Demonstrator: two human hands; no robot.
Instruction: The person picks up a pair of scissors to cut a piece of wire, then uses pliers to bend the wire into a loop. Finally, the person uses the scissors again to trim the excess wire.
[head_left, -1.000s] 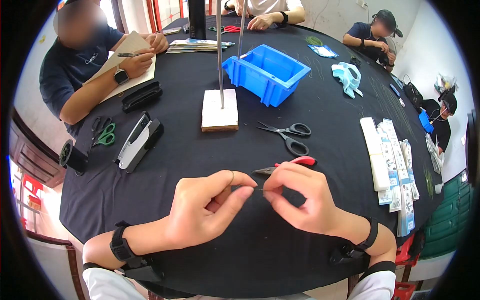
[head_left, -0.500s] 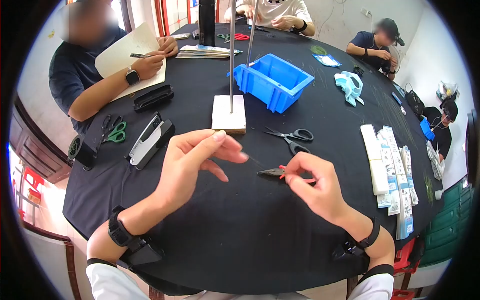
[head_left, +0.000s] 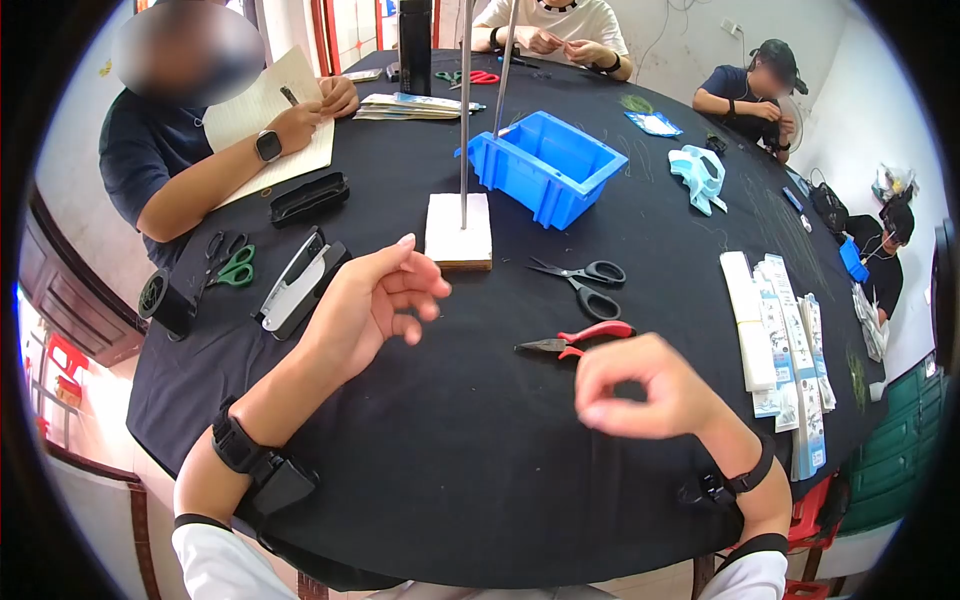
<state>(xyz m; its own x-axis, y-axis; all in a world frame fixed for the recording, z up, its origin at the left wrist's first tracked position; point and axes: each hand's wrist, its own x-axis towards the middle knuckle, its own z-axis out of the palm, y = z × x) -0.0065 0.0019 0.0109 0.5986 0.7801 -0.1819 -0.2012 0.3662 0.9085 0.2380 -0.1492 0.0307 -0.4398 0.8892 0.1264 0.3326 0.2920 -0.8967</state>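
Observation:
My left hand [head_left: 375,305] is raised over the table left of centre, its thumb up and its fingers loosely bent and apart, with nothing visible in it. My right hand [head_left: 645,390] is slightly blurred, with thumb and forefinger brought together in a ring. Whatever may be in that pinch is too small to make out. Just beyond the right hand lie red-handled pliers [head_left: 592,332], partly covered by it. Black scissors [head_left: 590,283] rest behind the pliers. A white block [head_left: 450,245] with an upright metal rod [head_left: 465,130] stands beyond my left hand.
A grey-and-black stapler [head_left: 298,285], green-handled scissors [head_left: 236,265] and a black spool [head_left: 165,303] are at left. A blue bin [head_left: 555,170] stands at the back, near a light-blue ribbon-like item [head_left: 697,178]. Printed paper strips [head_left: 795,350] lie at right. Several people sit around the table.
My left hand has opened from a pinch and drawn slightly down and left. My right hand has moved down toward me, uncovering more of the pliers. The thin strand between the hands no longer shows.

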